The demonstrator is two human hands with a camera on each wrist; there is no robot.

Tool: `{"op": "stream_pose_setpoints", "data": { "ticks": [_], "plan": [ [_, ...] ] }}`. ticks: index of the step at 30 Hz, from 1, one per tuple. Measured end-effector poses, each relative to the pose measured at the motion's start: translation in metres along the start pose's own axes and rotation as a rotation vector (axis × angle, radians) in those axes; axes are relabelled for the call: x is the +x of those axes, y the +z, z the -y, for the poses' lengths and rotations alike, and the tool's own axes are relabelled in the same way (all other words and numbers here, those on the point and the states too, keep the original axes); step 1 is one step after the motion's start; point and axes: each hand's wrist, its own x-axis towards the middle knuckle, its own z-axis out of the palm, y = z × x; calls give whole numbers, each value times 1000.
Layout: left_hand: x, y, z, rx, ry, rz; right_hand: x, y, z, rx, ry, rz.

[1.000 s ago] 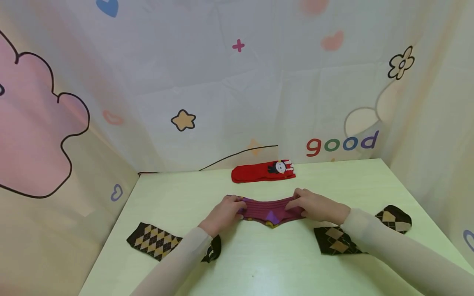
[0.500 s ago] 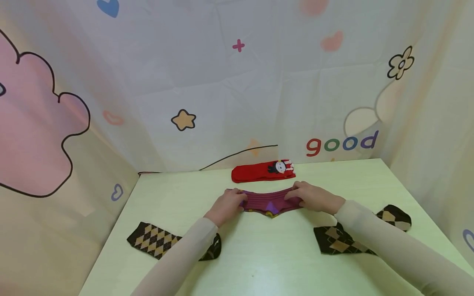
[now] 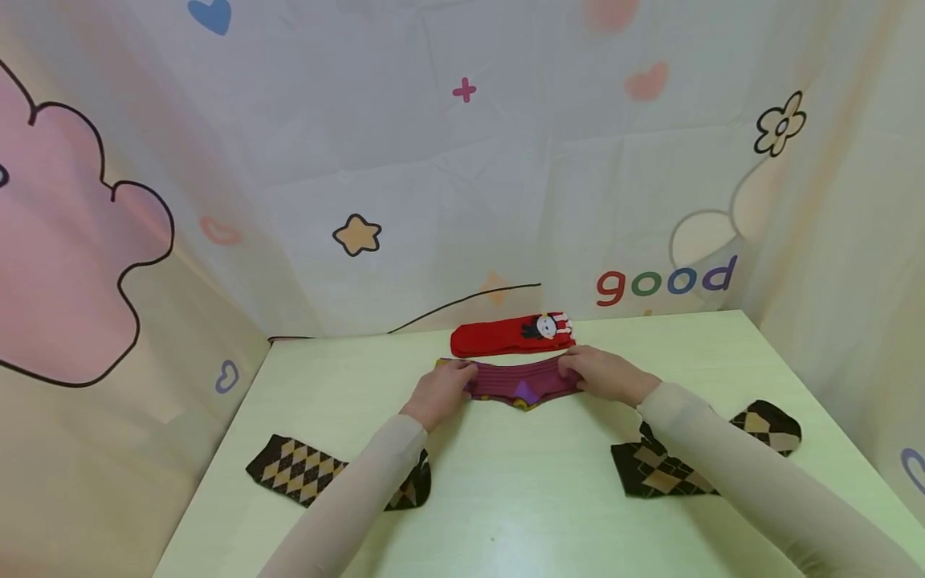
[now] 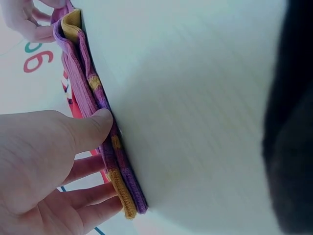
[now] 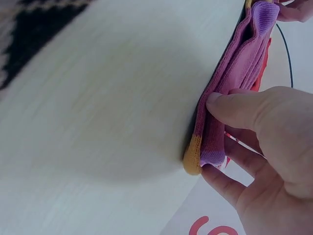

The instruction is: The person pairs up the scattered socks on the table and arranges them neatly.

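Observation:
A maroon sock (image 3: 515,380) with purple and mustard patches lies crosswise near the back of the table, folded in layers. My left hand (image 3: 442,392) pinches its left end, thumb (image 4: 101,122) on the near face and fingers behind. At the other end my right hand (image 3: 607,375) grips it between thumb (image 5: 222,105) and fingers. The middle sags toward me, where the purple heel and a mustard tip show. Just behind lies a red sock (image 3: 487,338) with a white cartoon face, its front edge close to the maroon one.
A brown-and-tan argyle sock (image 3: 299,472) lies at the left, partly under my left forearm. Its look-alike, another argyle sock (image 3: 654,472), is at the right, partly covered by my right sleeve. A printed curtain (image 3: 448,201) hangs behind the pale table (image 3: 491,482).
Both hands have moved the maroon sock away from me, up close to the red sock. The red and argyle socks have stayed put.

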Motion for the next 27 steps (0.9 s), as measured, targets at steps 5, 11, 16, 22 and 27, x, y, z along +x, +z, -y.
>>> {"op": "stream_pose_setpoints", "data": {
  "ticks": [5,11,16,22,27],
  "plan": [
    [8,0,1,17,-14,4,6,2,-6,2,8,-19],
    [14,-1,2,0,-48,37,12,2,-8,43,45,-12],
    [19,0,5,-33,-64,47,18,2,-10,61,73,-2],
    [24,2,10,-49,-67,41,23,2,-11,66,105,17],
    [27,3,12,-46,-71,39,24,3,-14,67,127,26]
  ]
}}
